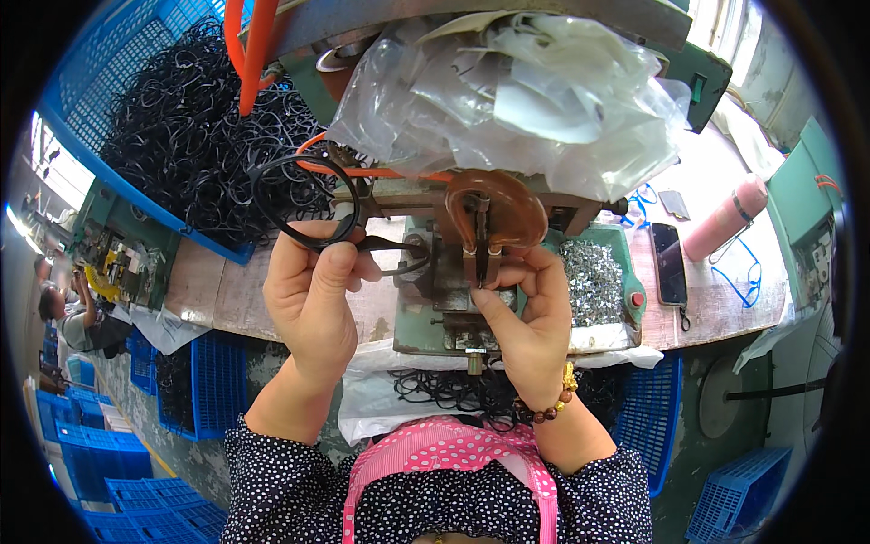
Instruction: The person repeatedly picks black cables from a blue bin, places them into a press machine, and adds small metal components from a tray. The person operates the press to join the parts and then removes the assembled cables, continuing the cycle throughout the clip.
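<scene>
My left hand point(313, 304) pinches a coiled black strap point(385, 243) between thumb and fingers, left of a small green bench press point(412, 334). One loop of the strap rises above the hand, and another part reaches right towards the press. My right hand point(530, 313) is closed at the middle of the press, its thumb and fingertips together just under a brown curved part point(521, 208). Whatever those fingertips hold is too small or hidden to make out. A beaded bracelet point(548, 412) circles my right wrist.
A blue crate point(86, 150) heaped with black straps point(181, 136) stands at left. Clear plastic bags point(507, 100) hang over the press. Small metal pieces point(589, 281) fill a tray on the right, near a phone point(669, 263) and pink bottle point(729, 218). More black straps point(435, 388) lie below.
</scene>
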### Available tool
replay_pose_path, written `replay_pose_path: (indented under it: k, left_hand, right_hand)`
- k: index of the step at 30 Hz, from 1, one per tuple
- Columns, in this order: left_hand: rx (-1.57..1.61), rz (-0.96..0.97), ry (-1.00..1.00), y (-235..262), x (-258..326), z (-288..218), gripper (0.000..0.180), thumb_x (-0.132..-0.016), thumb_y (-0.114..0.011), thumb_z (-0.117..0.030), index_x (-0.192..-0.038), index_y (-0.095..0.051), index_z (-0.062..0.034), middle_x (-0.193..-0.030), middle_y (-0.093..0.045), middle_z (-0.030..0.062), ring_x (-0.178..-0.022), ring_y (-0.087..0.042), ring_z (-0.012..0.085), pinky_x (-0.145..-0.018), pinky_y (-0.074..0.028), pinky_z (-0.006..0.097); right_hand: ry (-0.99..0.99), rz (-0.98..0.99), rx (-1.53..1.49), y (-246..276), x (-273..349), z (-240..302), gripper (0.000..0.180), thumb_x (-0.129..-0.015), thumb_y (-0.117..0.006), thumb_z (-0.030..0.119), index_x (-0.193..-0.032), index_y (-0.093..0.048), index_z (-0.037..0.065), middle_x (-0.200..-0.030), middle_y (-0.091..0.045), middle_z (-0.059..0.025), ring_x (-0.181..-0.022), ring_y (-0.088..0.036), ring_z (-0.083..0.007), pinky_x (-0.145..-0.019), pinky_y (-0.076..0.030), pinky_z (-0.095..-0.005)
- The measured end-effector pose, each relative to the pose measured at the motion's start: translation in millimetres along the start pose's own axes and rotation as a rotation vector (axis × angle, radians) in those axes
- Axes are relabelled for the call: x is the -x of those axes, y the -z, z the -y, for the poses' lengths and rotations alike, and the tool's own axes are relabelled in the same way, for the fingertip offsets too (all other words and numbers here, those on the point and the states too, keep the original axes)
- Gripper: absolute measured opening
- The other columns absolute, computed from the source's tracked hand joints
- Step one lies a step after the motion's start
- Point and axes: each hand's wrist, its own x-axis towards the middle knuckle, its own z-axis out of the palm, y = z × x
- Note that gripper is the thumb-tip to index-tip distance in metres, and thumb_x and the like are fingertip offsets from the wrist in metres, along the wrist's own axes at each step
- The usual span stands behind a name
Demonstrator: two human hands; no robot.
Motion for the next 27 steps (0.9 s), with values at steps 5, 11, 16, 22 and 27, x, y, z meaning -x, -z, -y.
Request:
replay_pose_path:
  k: [5,11,16,22,27]
  left_hand:
    - [-0.103,0.099,-0.082,-4.2,13.4,-3.3,0.017,-0.102,-0.055,-0.009,-0.114,-0.057,0.0036,-0.096,-0.070,0.0089,-0.077,-0.064,0.0117,-0.068,-0.049,0.024]
    - [-0.326,0.477,-0.107,-19.7,26.6,0.9,0.017,-0.102,-0.050,-0.004,-0.111,-0.059,0.0072,-0.099,-0.068,0.0124,-0.080,-0.065,0.0140,-0.072,-0.053,0.027]
    - [-0.383,0.515,-0.135,-27.8,21.6,18.9,0.017,-0.103,-0.055,-0.008,-0.112,-0.061,0.0062,-0.099,-0.068,0.0107,-0.079,-0.066,0.0121,-0.071,-0.053,0.025]
    - [-0.415,0.536,-0.178,-26.8,22.9,19.9,0.016,-0.103,-0.055,-0.008,-0.109,-0.061,0.0055,-0.095,-0.068,0.0111,-0.078,-0.065,0.0123,-0.070,-0.053,0.026]
    - [-0.378,0.405,-0.192,-32.6,26.3,22.9,0.017,-0.084,-0.069,0.001,-0.101,-0.068,0.0025,-0.086,-0.068,0.0147,-0.074,-0.066,0.0335,-0.066,-0.052,0.038]
  right_hand:
    - [0.000,-0.004,-0.036,-1.1,-4.4,-3.6,0.054,-0.086,-0.067,-0.009,-0.134,-0.043,-0.004,-0.103,-0.064,-0.0082,-0.101,-0.061,-0.0140,-0.095,-0.046,-0.0286]
    - [0.053,-0.035,0.070,22.3,-2.4,-0.7,0.040,-0.089,-0.061,-0.009,-0.128,-0.053,-0.004,-0.105,-0.067,-0.0096,-0.102,-0.061,-0.0142,-0.096,-0.046,-0.0285]
    - [0.088,-0.151,0.146,48.1,1.7,6.9,0.034,-0.091,-0.062,-0.009,-0.125,-0.057,-0.003,-0.107,-0.067,-0.0086,-0.104,-0.062,-0.0143,-0.096,-0.047,-0.0284]
    - [0.359,-0.393,0.441,86.9,12.8,6.9,0.031,-0.094,-0.060,-0.009,-0.124,-0.058,-0.002,-0.111,-0.065,-0.0086,-0.105,-0.061,-0.0155,-0.098,-0.046,-0.0301]
    - [0.437,-0.521,0.573,116.1,24.8,-3.0,0.028,-0.098,-0.057,-0.005,-0.127,-0.056,-0.002,-0.115,-0.062,-0.0099,-0.108,-0.059,-0.0156,-0.098,-0.047,-0.0308]
